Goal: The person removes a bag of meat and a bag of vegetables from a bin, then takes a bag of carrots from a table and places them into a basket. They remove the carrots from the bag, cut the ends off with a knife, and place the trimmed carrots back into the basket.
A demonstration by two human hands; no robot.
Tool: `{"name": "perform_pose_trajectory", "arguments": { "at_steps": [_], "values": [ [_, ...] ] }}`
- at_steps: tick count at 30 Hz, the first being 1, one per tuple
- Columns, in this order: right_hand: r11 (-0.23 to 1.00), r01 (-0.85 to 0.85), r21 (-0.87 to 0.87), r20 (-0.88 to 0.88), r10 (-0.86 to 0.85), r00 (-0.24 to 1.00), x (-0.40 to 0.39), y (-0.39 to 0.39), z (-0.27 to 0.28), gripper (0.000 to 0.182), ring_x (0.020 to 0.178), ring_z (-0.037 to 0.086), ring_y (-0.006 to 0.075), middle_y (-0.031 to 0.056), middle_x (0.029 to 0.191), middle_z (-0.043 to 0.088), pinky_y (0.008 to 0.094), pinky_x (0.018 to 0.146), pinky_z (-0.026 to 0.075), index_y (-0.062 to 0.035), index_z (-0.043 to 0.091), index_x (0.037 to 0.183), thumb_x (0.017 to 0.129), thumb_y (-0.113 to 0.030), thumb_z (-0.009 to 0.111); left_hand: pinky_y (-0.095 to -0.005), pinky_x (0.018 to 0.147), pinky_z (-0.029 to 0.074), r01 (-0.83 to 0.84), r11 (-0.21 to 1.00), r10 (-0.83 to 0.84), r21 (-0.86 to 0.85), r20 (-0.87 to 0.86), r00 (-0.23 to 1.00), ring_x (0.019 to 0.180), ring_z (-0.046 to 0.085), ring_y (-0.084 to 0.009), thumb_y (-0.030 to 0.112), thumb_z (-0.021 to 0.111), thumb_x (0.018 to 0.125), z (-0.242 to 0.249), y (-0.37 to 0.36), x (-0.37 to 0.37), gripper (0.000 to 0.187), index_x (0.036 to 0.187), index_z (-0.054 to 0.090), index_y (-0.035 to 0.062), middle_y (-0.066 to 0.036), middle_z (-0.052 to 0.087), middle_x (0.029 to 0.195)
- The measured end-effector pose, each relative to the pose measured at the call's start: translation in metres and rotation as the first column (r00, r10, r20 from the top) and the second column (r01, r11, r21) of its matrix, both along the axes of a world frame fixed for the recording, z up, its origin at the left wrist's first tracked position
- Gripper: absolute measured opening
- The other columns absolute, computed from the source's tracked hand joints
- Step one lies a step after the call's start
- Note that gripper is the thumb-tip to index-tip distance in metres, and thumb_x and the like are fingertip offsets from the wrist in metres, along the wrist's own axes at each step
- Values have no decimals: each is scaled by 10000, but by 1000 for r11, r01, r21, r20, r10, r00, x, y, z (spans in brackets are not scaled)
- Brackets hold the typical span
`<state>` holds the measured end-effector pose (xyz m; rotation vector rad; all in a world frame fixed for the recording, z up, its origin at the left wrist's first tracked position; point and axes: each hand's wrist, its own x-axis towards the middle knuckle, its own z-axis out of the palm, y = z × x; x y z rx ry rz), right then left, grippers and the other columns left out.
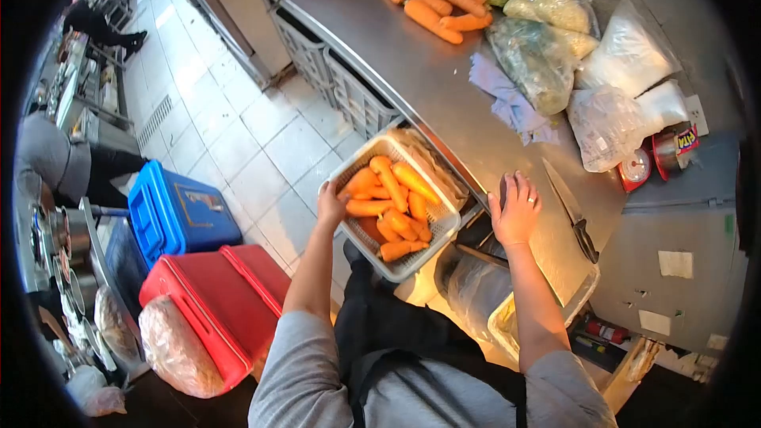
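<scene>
While one hand (pixel 331 206) grips it, the white basket (pixel 444 226) brims with peeled orange carrots (pixel 392 202).

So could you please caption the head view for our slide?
Left hand grips a basket of carrots; right hand rests on steel counter.

The left hand (pixel 331 204) is raised on an outstretched arm, fingers curled closed in a grip. The right hand (pixel 516 210) lies flat, palm down, fingers spread.
</scene>
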<state>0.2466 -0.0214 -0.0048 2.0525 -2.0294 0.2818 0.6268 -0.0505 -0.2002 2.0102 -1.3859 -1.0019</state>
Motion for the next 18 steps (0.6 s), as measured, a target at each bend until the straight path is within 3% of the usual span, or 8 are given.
{"name": "perform_pose_trajectory", "arguments": {
  "at_steps": [3,7,10,15,18],
  "values": [
    [1000,-5,30,50,3,999,7,4,2,493,1191,378,314,101,1266,442,512,994,261,-118,482,1206,816,-408,568,-400,1010,360,-18,992,22,-122,37,999,1211,421,-362,212,706,741,22,-1,3,610,1280,461,66,-209,417,1332],
    [1000,11,17,60,-12,998,-3,6,9,499,1184,374,315,105,1264,437,513,996,255,-121,483,1205,806,-405,578,-388,1009,358,17,962,3,-272,73,997,1203,441,-326,166,718,726,130,-23,-8,650,1293,430,35,-182,463,1288],
    [1000,-5,10,104,4,995,2,2,13,502,1185,369,316,104,1262,436,516,996,252,-122,486,1202,798,-406,583,-394,1012,348,101,936,-76,-336,88,993,1219,417,-332,180,723,723,163,-31,6,685,1313,403,42,-186,446,1306],
    [1000,23,14,118,-24,993,0,4,12,508,1191,364,318,101,1265,434,519,1001,246,-134,491,1197,782,-405,600,-419,1004,356,155,942,-127,-298,110,986,1187,441,-362,213,775,657,127,-43,45,803,1320,371,9,-226,452,1282],
    [997,51,53,136,-58,989,4,2,18,542,1208,358,314,97,1273,433,518,1005,247,-154,492,1205,763,-447,610,-423,1032,329,293,932,-277,-212,100,956,1210,428,-358,200,770,664,118,-78,56,792,1326,373,24,-235,442,1294]
  ]
}}
